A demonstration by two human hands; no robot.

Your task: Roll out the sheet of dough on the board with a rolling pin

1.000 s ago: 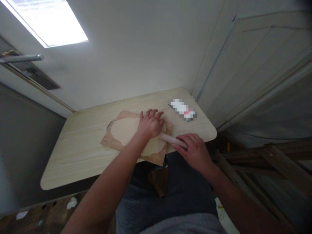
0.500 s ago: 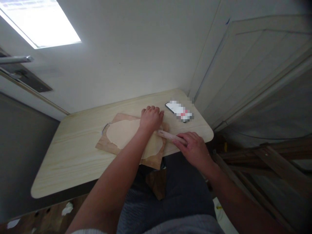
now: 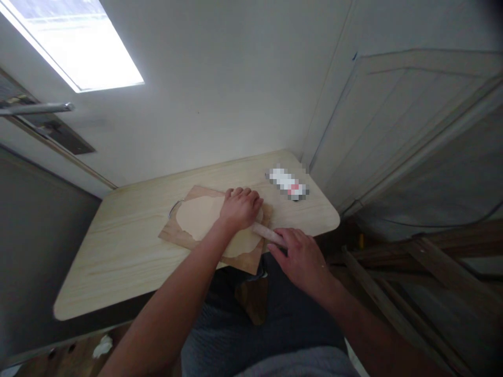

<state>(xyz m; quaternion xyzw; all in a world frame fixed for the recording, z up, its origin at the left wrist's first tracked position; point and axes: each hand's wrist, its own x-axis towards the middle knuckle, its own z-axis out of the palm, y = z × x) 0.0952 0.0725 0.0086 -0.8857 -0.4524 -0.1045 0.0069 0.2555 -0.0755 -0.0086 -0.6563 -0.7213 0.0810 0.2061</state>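
Note:
A wide, thin sheet of pale dough covers most of a wooden cutting board, which has a metal handle at its left end. Across the dough's right part lies a wooden rolling pin. My right hand is wrapped round its near end, beyond the board's right edge. My left hand is closed over the pin's far part above the dough, hiding that stretch of it.
The board rests on a light wood-grain table with rounded corners. A phone, partly blurred out, lies at the back right. Behind the table stands a white door with a metal lever handle. Wooden boards lean low on the right.
Both hands and the rolling pin have moved nearer to my body across the dough. The view has also shifted slightly, and the board stays in its place on the table.

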